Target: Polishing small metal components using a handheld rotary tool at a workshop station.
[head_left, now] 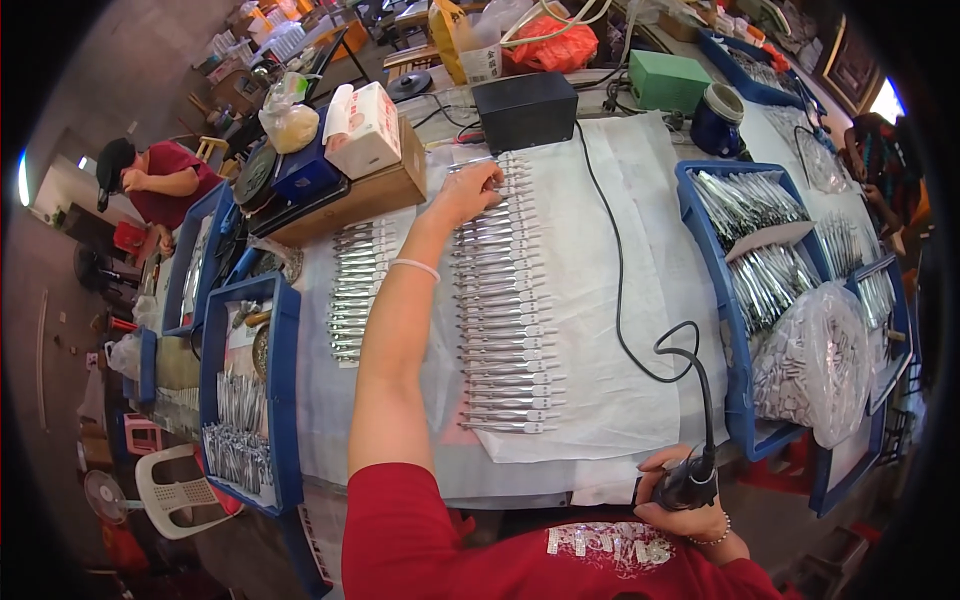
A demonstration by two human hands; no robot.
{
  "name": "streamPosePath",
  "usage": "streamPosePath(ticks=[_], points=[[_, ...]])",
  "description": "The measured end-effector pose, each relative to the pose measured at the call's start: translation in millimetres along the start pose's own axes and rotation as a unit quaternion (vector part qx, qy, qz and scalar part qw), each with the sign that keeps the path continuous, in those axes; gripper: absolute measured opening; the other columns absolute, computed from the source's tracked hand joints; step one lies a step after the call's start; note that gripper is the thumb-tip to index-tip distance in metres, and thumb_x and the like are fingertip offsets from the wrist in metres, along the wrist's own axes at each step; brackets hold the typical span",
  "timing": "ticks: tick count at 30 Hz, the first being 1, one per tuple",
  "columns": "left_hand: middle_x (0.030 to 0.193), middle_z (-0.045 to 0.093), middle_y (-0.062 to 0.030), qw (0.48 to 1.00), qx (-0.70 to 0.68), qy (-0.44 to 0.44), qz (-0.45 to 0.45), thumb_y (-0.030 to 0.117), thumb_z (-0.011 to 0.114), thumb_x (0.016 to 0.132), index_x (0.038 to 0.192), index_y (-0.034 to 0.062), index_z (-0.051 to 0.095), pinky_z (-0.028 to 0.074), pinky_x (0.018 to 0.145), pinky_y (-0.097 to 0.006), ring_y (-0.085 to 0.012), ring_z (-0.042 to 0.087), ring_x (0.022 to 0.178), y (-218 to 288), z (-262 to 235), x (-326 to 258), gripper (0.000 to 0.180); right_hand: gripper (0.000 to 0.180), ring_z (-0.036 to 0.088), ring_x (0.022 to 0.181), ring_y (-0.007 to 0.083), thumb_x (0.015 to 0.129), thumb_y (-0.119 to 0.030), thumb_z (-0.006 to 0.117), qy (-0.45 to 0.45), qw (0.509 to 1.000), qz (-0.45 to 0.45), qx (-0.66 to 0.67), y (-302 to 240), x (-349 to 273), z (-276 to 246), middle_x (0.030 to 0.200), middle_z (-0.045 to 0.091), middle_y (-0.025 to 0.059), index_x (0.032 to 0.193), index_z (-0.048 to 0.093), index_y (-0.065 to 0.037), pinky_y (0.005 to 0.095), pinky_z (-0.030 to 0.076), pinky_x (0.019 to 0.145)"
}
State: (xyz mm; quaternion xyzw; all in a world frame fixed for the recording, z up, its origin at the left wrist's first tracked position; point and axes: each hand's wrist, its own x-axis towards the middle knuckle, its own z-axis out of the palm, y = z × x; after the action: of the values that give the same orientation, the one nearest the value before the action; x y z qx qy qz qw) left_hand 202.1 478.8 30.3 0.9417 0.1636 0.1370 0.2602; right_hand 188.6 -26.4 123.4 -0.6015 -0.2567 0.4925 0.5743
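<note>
My left hand [466, 194] reaches to the far end of a long row of slim silver metal tools [505, 330], laid side by side on white cloth. Its fingers are curled together over the far pieces; what they grip, if anything, is too small to make out. At the near table edge, my right hand [705, 522] is wrapped around a black corded handheld power tool [688, 484], its cord rising from the top. A shorter row of similar silver tools [360, 290] lies left of my left forearm.
Blue trays [285, 400] of metal pieces stand at both sides; the right one [735, 380] also bears a clear plastic bag [822, 350]. A black box [525, 110], a green box [670, 80] and a dark mug [717, 122] stand far back. Another person [175, 180] is at left.
</note>
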Motion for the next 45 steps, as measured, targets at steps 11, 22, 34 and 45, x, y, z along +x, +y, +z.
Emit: streamPosePath(ticks=[11, 22, 34, 45], points=[[0.085, 0.057, -0.0079, 0.999, 0.021, -0.023, 0.02, 0.009, 0.07, 0.071, 0.089, 0.0034, 0.06, 0.046, 0.07, -0.032, -0.0203, 0.057, 0.078, -4.7, 0.8, 0.9, 0.022, 0.044, 0.06, 0.061, 0.0072, 0.064, -0.008, 0.081, -0.016, 0.999, -0.015, -0.038, -1.8, 7.2, 3.6, 0.067, 0.063, 0.0032, 0.1, 0.056, 0.0, 0.0205, 0.045, 0.056], [0.083, 0.061, -0.0083, 1.0, -0.004, 0.009, 0.011, 0.011, 0.067, 0.075, 0.09, 0.0055, 0.059, 0.046, 0.072, -0.033, -0.0242, 0.058, 0.079, 1.5, 7.1, -10.3, 0.018, 0.042, 0.06, 0.062, 0.0071, 0.066, -0.011, 0.081, -0.029, 0.997, -0.011, -0.077, -6.8, -1.6, 4.7, 0.068, 0.063, 0.0026, 0.1, 0.057, -0.001, 0.0206, 0.046, 0.058], [0.078, 0.061, -0.0024, 0.905, -0.417, 0.064, -0.055, 0.021, 0.052, 0.094, 0.107, 0.0031, 0.051, 0.038, 0.05, -0.017, -0.0031, 0.047, 0.056, 190.1, -46.3, -164.9, 0.022, 0.048, 0.056, 0.057, 0.0078, 0.063, -0.002, 0.078, -0.006, 0.99, -0.109, -0.093, 1.9, -32.6, 2.4, 0.066, 0.061, 0.0046, 0.105, 0.054, -0.001, 0.0216, 0.044, 0.053], [0.068, 0.055, 0.0009, 0.613, -0.712, -0.145, -0.311, 0.035, 0.044, 0.098, 0.104, -0.0021, 0.062, 0.033, 0.05, -0.017, -0.0028, 0.041, 0.053, 309.0, 116.7, -376.4, 0.042, 0.048, 0.056, 0.065, 0.0079, 0.068, 0.003, 0.071, 0.029, 0.999, -0.042, -0.017, 44.3, -68.6, 3.3, 0.073, 0.061, 0.0059, 0.11, 0.05, -0.001, 0.0199, 0.043, 0.058]])
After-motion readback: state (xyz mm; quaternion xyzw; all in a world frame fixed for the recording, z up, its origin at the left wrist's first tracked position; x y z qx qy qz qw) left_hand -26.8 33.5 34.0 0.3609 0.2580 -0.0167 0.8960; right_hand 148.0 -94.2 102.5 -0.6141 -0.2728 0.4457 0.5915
